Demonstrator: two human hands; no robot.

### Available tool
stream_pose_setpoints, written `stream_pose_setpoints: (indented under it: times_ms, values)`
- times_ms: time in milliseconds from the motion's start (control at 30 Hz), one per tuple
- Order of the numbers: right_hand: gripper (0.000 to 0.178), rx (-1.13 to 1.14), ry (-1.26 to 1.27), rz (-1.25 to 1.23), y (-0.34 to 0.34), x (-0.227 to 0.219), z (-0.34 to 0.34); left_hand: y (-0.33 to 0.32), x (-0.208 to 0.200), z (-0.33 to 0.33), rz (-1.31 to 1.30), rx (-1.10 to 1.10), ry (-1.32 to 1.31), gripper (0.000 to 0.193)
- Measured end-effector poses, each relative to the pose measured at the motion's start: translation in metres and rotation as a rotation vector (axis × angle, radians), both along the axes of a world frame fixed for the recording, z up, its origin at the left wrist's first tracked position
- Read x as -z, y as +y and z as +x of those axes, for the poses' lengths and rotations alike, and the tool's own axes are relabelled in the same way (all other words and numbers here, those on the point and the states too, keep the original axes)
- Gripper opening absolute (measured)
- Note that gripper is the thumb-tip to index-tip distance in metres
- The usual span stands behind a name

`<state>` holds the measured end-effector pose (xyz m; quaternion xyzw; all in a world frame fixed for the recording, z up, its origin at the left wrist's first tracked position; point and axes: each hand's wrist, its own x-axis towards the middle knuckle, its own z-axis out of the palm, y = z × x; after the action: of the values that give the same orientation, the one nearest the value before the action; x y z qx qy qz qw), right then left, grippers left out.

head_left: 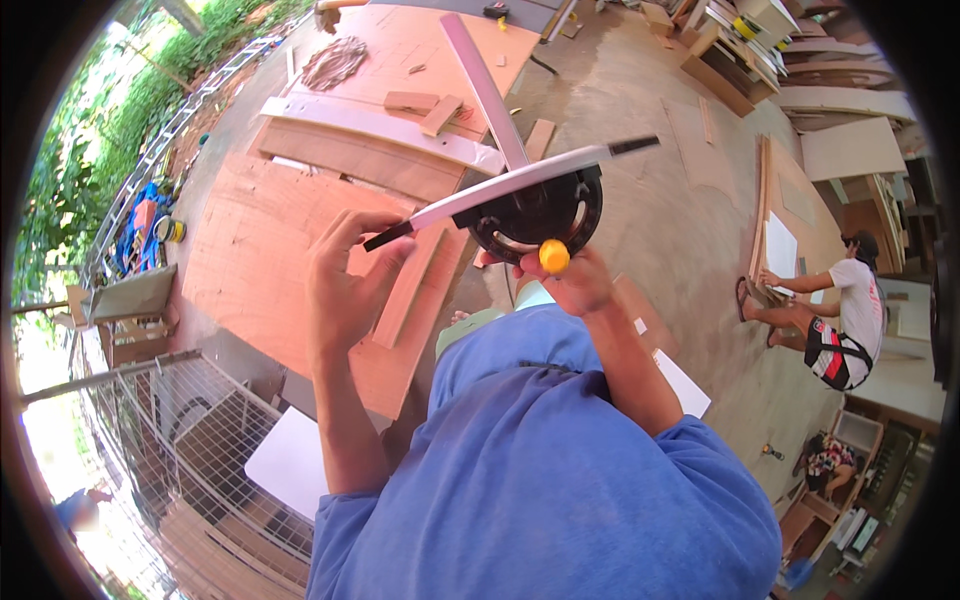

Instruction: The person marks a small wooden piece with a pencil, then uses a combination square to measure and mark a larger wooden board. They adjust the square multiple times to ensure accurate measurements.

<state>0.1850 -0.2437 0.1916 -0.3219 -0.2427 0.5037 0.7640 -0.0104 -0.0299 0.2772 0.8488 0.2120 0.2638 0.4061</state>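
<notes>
The mitre gauge (510,184) was up in the air before the person's torso, its long bar (485,92) pointing away over the plywood sheets (270,240). The right hand (578,285) grasped the black half-round head (535,205) beside the yellow knob (554,256); the left hand's thumb and fingers closed about the fence's dark left end (388,231). With the left grip so near the tip, the fence could probably have slipped and swung; a knob not tight, which could not be told, might have let the head turn. A dropped gauge might have struck the loose wood strips (410,290) below. The co-worker (858,305) crouched well apart to the right.
</notes>
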Motion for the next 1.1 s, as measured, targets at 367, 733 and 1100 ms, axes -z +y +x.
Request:
stream_pose_setpoints:
  times_ms: [367,733,1100]
  values:
    - [0.039,0.133,-0.272,-0.022,-0.047,0.015,0.06,-0.027,-0.046,0.067,0.272,0.283,0.074,0.061]
    - [0.043,0.154,-0.062,-0.158,-0.081,0.03,0.072,-0.05,-0.026,0.117,0.094,0.49,0.156,0.065]
    - [0.042,0.548,0.361,0.002,-0.091,0.021,0.038,-0.022,0.008,0.21,0.223,0.56,0.225,0.024]
